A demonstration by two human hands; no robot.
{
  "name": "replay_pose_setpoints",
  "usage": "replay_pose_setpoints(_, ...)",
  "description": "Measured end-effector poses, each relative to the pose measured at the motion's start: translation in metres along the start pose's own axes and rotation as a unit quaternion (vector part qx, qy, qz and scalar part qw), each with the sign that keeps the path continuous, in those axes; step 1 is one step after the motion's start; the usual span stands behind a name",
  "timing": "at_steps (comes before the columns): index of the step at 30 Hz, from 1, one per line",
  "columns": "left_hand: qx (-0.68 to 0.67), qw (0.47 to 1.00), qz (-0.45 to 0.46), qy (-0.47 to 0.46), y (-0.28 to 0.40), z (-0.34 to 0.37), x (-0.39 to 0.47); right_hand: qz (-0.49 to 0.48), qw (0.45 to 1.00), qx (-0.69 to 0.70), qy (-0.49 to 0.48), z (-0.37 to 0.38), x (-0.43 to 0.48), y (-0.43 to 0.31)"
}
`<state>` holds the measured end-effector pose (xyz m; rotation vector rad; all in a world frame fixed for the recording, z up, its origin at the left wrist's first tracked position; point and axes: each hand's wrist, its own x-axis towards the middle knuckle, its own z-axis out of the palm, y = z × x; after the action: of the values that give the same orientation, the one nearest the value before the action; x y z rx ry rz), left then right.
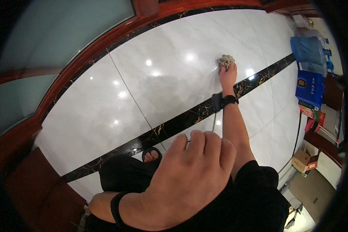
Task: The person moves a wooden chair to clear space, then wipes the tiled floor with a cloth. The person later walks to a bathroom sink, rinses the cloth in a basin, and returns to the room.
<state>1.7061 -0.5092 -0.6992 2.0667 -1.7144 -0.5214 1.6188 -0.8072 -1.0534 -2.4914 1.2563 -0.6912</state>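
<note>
My right hand [228, 76] grips a crumpled grey-beige cloth [226, 61] against the glossy white tiled floor [174, 84], beyond a black marble strip [178, 121]. A black band with a small dark device [217, 102] is around that wrist. Large and close to the camera, my left hand [194, 171] is bent at the knuckles, its back towards me and a black band around its wrist. Its palm and fingertips are hidden, so whether it holds anything does not show. Below it are my black-clad knee and a foot in a dark sandal [151, 155].
Red-brown wooden framing [90, 43] with glass panels borders the floor at upper left. Along the right side stand blue water jugs [307, 50], a blue box [309, 88], a red and green carton [309, 111] and an open cardboard box [301, 161]. A dark red panel [40, 185] lies at lower left.
</note>
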Motion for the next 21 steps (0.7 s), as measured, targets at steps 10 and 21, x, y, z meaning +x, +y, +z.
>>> replay_pose_setpoints(10,-0.036,0.996,0.040,0.068,-0.033,0.017,0.033,-0.233,0.897,0.233,-0.296,0.093,-0.209,-0.259)
replay_pose_setpoints(21,-0.036,0.996,-0.004,0.085,-0.051,0.004,-0.017,-0.072,0.992,-0.054,-0.091,0.077,0.040,-0.092)
